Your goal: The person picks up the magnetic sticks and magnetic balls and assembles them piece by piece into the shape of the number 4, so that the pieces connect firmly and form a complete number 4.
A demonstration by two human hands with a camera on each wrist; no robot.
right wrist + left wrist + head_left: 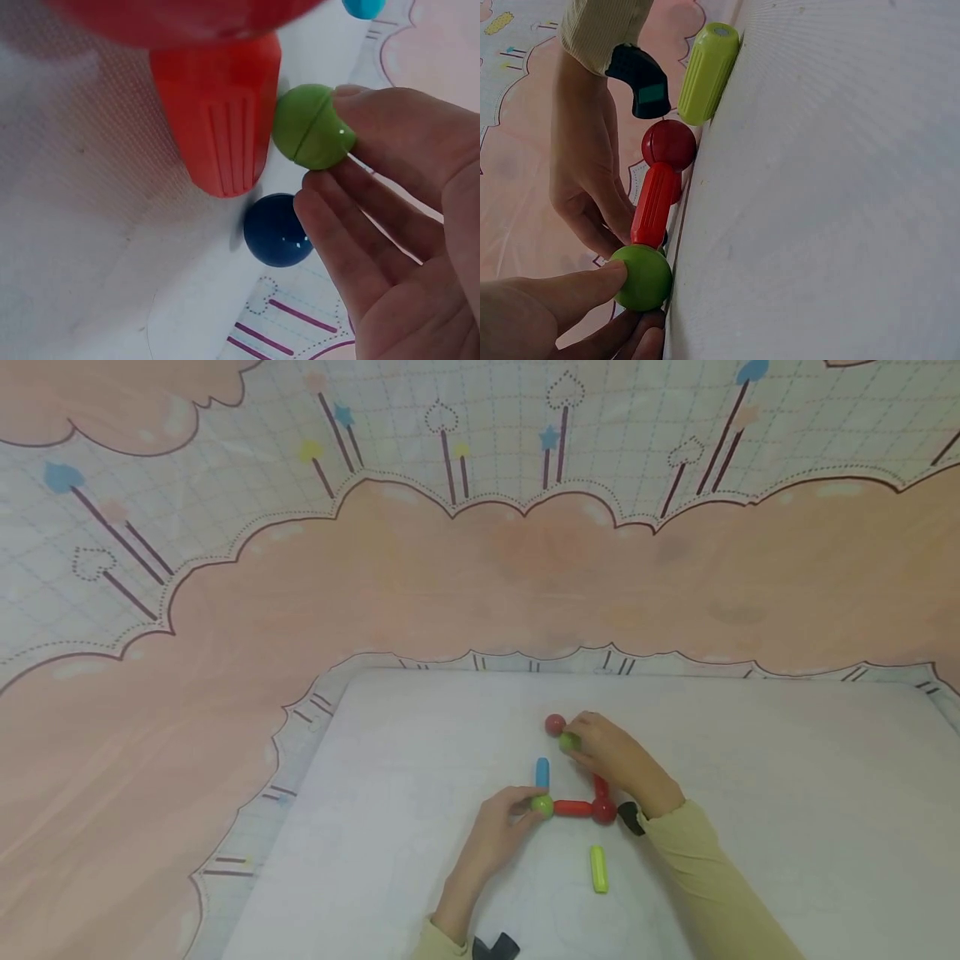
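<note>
My left hand (495, 831) pinches a green ball (643, 277) between thumb and fingers, low on the white board. From that ball a red rod (573, 808) runs right to a red ball (603, 811), and a blue rod (542, 772) points away from me. A second red rod (225, 127) extends from the red ball, partly hidden by my right arm in the head view. Farther back, my right hand (611, 756) holds another green ball (313, 126) at its fingertips. A dark blue ball (277, 229) lies at those fingers, hidden in the head view.
A loose red ball (555, 724) sits just left of my right fingertips. A yellow-green rod (598, 869) lies nearer to me on the white board (360, 827). Patterned cloth (450, 585) surrounds the board. Black wrist straps (632, 818) sit at both sleeves.
</note>
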